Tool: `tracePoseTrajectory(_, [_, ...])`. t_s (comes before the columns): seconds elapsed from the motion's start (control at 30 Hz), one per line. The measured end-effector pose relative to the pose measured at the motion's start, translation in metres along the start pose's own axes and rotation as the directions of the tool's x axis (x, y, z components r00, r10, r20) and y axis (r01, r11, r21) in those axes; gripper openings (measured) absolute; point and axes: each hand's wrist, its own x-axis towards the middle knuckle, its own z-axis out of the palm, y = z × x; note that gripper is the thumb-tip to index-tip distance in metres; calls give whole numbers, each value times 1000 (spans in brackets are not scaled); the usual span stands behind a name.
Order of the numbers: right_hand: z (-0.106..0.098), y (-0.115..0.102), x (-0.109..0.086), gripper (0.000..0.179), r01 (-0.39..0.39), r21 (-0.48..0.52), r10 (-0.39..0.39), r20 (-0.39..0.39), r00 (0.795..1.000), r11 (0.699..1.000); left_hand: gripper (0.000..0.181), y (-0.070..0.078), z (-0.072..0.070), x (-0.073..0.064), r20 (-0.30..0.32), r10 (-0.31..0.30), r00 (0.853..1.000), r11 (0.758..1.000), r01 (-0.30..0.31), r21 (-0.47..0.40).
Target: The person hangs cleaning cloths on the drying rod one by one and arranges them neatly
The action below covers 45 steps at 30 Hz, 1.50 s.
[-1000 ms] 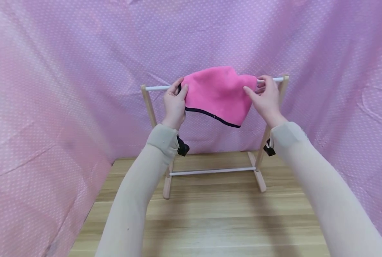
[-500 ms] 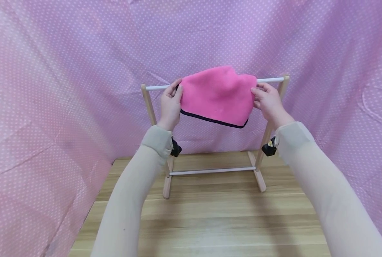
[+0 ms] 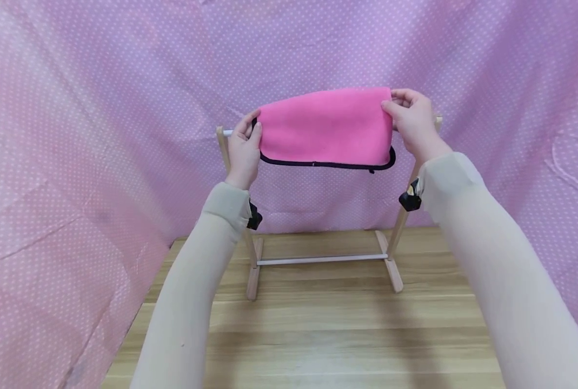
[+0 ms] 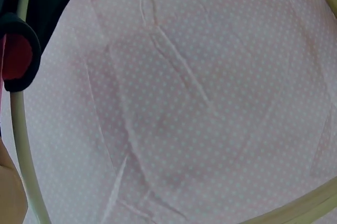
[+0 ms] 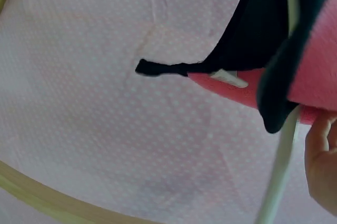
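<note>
A pink fleece piece with black edging [image 3: 325, 127] hangs stretched between both hands, draped over the rack's top rail. My left hand [image 3: 244, 151] pinches its left edge between thumb and fingers. At the upper right corner, my right hand [image 3: 415, 120] pinches it, holding that side higher than the left. From the right wrist view, the fleece's dark lining [image 5: 253, 29], a white label [image 5: 230, 78] and a short black tab [image 5: 160, 69] show. The white top rail [image 5: 276, 182] runs between its hanging layers. In the left wrist view only part of the left hand [image 4: 10, 190] appears.
The small wooden rack [image 3: 397, 229] stands on a wood-grain tabletop [image 3: 327, 335], with a white lower bar [image 3: 320, 260] between its feet. Pink dotted cloth [image 3: 123, 108] encloses the back and sides. A black wrist camera [image 3: 410, 200] sits at the right cuff.
Both hands have spread apart, the left going left and the right going up and right. The fleece is pulled flatter, its right side raised and lower edge more level.
</note>
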Motion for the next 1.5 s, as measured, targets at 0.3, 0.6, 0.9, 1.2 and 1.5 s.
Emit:
tracePoseTrajectory(0.3, [15,4,8,39,76,-427,-78,12,997,901,37,-5,-9,4,-85,-49,995,999,46,-29])
tracePoseTrajectory(0.6, [12,19,-4,40,123,-452,-36,197,980,883,36,-6,-16,5,-142,-21,990,1000,20,-12])
tracePoseTrajectory(0.9, [-4,63,-6,32,103,-376,-56,134,989,921,35,-10,-19,6,-162,-24,986,1000,21,-22])
tracePoseTrajectory(1.2, [-7,71,-4,20,-102,-30,106,326,939,994,36,-10,-22,4,-161,-28,987,999,25,-23])
tracePoseTrajectory(1.5, [-8,62,-7,36,-189,86,137,415,899,978,36,-9,-26,5,-168,-19,986,999,12,-43])
